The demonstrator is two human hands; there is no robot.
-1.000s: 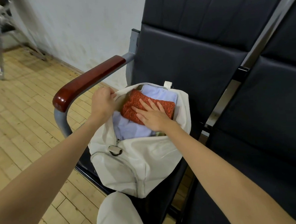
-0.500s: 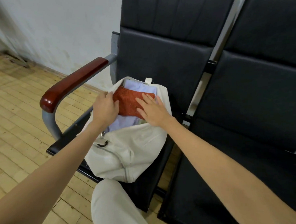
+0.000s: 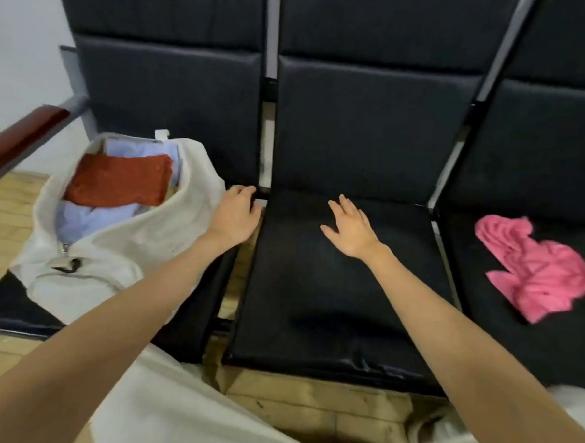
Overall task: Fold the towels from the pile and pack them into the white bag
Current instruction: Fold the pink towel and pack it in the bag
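Both hands are empty, the left hand (image 3: 235, 214) loosely curled, the right hand (image 3: 352, 230) spread. The crumpled pink towel (image 3: 537, 269) looks soft and light; pinch its corners.

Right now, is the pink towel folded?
No. The pink towel lies crumpled and unfolded on the right seat, with neither hand touching it.

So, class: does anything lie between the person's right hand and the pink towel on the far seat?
Nothing visible does. The right hand hovers open over the bare middle seat; the pink towel lies crumpled on the next seat, past only the frame gap.
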